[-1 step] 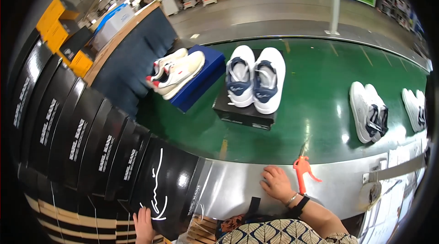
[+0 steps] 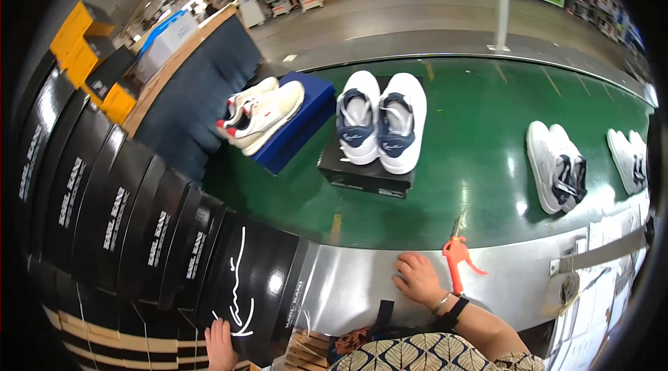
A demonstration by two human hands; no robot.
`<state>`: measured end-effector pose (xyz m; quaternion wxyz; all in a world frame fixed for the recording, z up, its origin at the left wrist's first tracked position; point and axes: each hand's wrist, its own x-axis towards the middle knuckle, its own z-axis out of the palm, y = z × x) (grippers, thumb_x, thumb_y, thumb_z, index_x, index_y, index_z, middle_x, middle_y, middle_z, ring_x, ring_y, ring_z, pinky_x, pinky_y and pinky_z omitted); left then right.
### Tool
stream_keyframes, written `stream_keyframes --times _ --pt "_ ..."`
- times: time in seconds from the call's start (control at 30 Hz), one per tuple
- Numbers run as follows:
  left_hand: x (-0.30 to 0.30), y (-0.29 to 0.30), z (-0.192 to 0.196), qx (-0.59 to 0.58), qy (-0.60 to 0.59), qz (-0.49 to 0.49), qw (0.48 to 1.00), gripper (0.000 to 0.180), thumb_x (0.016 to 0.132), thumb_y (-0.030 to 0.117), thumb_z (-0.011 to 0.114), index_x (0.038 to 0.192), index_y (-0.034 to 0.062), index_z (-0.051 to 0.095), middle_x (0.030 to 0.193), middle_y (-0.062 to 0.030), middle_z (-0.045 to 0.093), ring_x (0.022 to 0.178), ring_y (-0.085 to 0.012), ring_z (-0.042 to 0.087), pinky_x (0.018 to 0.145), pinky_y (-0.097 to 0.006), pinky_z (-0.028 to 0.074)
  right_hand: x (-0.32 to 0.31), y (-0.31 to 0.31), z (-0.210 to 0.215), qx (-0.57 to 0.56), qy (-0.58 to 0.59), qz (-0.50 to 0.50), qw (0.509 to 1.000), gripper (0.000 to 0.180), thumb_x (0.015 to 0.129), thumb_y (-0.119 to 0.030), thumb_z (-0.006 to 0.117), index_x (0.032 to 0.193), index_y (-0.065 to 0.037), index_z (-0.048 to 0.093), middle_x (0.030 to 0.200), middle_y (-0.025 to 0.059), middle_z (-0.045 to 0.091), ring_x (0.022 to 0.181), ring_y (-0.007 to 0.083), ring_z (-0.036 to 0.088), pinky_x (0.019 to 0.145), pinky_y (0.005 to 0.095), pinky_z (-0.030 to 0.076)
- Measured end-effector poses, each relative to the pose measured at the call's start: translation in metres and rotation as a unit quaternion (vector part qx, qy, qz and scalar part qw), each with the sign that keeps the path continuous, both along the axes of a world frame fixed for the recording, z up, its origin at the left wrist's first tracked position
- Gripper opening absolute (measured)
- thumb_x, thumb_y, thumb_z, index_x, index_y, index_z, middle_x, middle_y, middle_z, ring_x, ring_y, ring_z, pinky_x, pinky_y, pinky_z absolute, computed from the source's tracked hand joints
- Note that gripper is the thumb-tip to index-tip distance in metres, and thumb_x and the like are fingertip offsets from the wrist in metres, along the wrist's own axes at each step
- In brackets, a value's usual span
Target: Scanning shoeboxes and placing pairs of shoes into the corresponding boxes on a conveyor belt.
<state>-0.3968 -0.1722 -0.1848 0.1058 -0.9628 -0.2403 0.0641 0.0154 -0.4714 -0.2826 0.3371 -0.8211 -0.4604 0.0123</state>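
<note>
Left hand gripped the lower edge of the nearest black shoebox, fingers curled on it; box stood at the end of the stacked row. Right hand lay flat and empty on the steel bench rim, orange air gun just beside it. Judged step: pulling a box. Next would need lifting it toward the white-navy sneakers beyond.
</note>
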Motion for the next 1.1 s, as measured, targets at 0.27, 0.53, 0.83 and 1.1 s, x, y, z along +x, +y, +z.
stream_keyframes --times 0.27,0.53,0.83,1.1 --pt "0.097 -0.028 0.026 -0.066 -0.11 -0.161 0.979 0.069 0.072 0.024 0.07 0.129 -0.0018 0.042 0.131 -0.0213 0.043 0.12 -0.039 0.041 0.099 -0.048 0.034 0.041 0.04 0.03 0.002 0.219 -0.061 0.974 0.042 0.075 -0.019 0.06 0.113 -0.003 0.053 0.114 0.0183 0.054 0.108 0.0358 0.05 0.092 0.0418 0.042" --pt "0.193 -0.032 0.081 -0.016 -0.337 -0.236 0.911 0.054 0.071 0.031 0.076 0.109 -0.0016 0.056 0.105 -0.0195 0.06 0.094 -0.0373 0.056 0.083 -0.045 0.043 0.096 0.085 0.043 -0.003 0.162 -0.085 0.983 0.052 0.073 -0.015 0.058 0.122 -0.002 0.047 0.119 0.0188 0.051 0.11 0.0358 0.049 0.093 0.0414 0.042" --pt "0.207 -0.023 0.134 -0.048 -0.398 -0.093 0.911 0.041 0.074 0.017 0.067 0.109 -0.0026 0.059 0.103 -0.02 0.06 0.094 -0.0351 0.055 0.087 -0.041 0.042 0.122 0.109 0.05 -0.096 0.103 -0.105 0.984 0.066 0.067 -0.017 0.062 0.131 -0.014 0.044 0.137 0.0129 0.038 0.126 0.0297 0.038 0.098 0.0455 0.035" --pt "0.218 0.032 0.14 -0.308 -0.476 -0.11 0.816 0.057 0.086 0.031 0.063 0.122 -0.0106 0.048 0.123 -0.0198 0.053 0.109 -0.0273 0.051 0.095 -0.036 0.04 0.171 -0.01 0.072 0.153 0.271 -0.253 0.916 0.042 0.079 -0.029 0.06 0.112 -0.003 0.057 0.097 0.0114 0.064 0.09 0.0236 0.062 0.08 0.0343 0.049"
